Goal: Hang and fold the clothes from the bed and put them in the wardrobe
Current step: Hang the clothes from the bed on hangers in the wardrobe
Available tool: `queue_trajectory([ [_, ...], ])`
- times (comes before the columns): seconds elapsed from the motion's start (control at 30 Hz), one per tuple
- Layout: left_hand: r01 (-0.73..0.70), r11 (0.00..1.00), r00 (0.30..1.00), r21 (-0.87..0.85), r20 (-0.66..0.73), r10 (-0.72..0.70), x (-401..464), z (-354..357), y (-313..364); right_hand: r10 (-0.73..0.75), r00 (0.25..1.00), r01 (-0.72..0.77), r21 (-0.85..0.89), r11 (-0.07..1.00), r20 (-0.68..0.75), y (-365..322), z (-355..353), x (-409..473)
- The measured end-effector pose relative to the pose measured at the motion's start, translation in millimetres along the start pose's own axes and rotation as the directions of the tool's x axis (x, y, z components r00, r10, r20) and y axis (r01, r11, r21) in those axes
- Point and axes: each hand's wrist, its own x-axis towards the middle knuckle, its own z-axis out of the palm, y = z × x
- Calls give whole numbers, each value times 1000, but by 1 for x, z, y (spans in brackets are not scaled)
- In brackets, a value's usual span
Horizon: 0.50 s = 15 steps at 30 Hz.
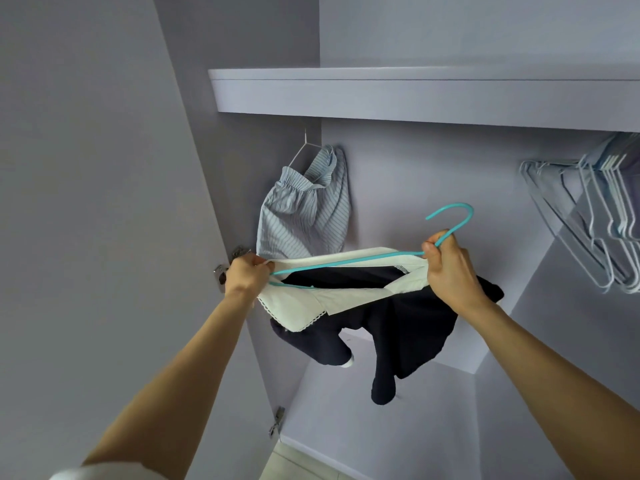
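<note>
Hanging step: right hand (pixel 450 268) grips the teal hanger (pixel 346 261) at its neck, left hand (pixel 247 275) pinches the dark dress (pixel 408 317) by its collar; next, hook it on the rail above.

teal hanger (pixel 346 261), navy white-collared garment (pixel 408 317)

- No text, label, brand, number or sign can be read anywhere in this view.
</note>
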Motion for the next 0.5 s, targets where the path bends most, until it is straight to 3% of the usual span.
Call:
queue_trajectory([
  [0.13,-28,996,999,86,-29,30,-4,11,-4,48,998,-50,-53,997,-33,4,0,-6],
  [0.23,-16,996,983,90,-181,32,-9,22,-5,34,999,-34,-65,997,-9,4,4,-11],
  [0.37,-22,995,938,-101,-347,-15,-17,27,-1,-80,986,56,163,985,145,-3,8,-21],
  [0.5,-64,973,930,-221,-366,-22,-11,22,2,-99,960,8,332,943,260,-12,3,-20],
])
